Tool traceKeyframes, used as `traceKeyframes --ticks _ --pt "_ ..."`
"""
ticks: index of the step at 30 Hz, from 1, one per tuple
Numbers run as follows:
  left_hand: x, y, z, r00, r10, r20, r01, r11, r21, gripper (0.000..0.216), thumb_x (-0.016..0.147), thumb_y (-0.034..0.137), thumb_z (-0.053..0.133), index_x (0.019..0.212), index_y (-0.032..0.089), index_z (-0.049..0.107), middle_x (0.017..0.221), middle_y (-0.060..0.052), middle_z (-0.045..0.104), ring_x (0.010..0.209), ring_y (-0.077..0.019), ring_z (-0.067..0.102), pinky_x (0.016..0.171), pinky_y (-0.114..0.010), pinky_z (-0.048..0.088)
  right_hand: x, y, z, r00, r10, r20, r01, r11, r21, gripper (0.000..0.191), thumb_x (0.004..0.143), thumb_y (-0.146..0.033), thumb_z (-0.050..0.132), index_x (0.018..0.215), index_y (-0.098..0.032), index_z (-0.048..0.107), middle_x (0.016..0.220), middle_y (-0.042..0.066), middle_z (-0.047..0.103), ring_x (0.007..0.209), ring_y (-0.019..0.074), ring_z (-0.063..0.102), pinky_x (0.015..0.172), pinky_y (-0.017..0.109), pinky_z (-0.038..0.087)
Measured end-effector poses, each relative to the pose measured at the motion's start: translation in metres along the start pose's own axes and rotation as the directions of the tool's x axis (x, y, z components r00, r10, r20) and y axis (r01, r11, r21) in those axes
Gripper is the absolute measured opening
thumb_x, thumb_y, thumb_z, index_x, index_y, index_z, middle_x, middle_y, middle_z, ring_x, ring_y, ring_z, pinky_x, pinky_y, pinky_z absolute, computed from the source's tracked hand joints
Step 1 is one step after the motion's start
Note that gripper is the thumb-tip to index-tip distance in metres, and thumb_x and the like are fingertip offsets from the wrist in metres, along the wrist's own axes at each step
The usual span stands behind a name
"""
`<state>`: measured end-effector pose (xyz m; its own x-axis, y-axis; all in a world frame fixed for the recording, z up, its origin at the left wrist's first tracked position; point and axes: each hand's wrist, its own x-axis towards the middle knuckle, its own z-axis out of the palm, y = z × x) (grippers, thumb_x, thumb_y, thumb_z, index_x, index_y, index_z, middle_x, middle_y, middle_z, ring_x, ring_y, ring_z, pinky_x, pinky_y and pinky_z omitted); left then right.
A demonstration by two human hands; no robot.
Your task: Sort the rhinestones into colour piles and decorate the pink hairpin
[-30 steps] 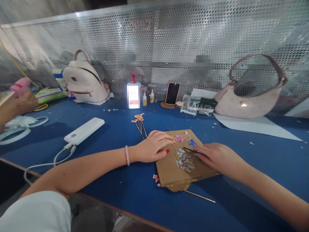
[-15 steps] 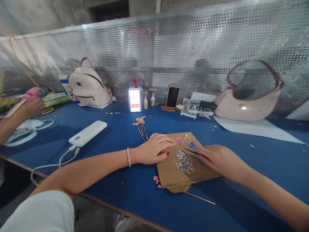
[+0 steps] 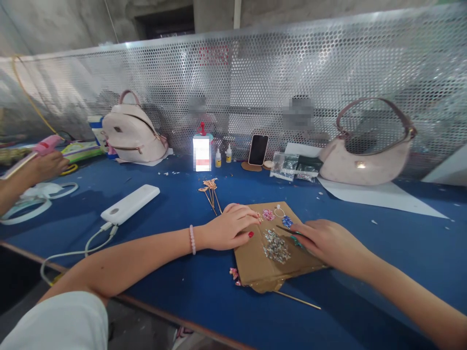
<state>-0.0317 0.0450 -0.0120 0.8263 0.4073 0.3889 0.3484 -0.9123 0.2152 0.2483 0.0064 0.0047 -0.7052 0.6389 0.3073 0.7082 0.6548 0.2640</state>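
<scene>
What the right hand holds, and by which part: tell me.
The right hand holds a thin dark tool, possibly tweezers, behind its exposed tip; the rest is hidden by the hand.

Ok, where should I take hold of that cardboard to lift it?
Probably grip the cardboard by its left and right edges, coming from both sides and keeping it level: it lies flat, with heaped silvery pieces on top that might slide.

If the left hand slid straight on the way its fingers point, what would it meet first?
Probably the pile of small pink pieces on the cardboard, just past the pale bits already at the left hand's fingertips; exact height is unclear.
</scene>
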Motion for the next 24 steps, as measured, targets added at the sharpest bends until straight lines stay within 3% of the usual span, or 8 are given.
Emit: traceKeyframes --ticks 13,24 --pt "-0.001 -0.0036 -0.0017 0.995 -0.05 -0.083 0.05 0.999 -0.004 0.03 0.088 0.021 0.039 0.115 0.019 0.051 0.122 -0.008 0.054 0.116 -0.0214 0.045 0.102 -0.04 0.03 0.0014 -0.003 -0.0035 1.0 -0.015 -0.017 0.014 1.0 -0.006 0.022 0.089 -0.016 0.041 0.093 -0.019 0.063 0.059 0.0 0.064 0.053 0.0139 0.061 0.051 0.025 0.036" --pt "-0.0007 -0.0035 -0.0008 0.999 0.002 -0.04 0.0 0.999 0.038 0.031 0.087 0.021 0.04 0.116 0.019 0.051 0.121 -0.009 0.054 0.116 -0.0228 0.044 0.102 -0.041 0.029 0.0006 -0.0022 -0.0034 0.999 0.0 0.048 0.001 1.0 -0.023 0.021 0.088 -0.015 0.044 0.097 -0.02 0.063 0.063 0.0 0.066 0.055 0.0148 0.063 0.052 0.026 0.036"
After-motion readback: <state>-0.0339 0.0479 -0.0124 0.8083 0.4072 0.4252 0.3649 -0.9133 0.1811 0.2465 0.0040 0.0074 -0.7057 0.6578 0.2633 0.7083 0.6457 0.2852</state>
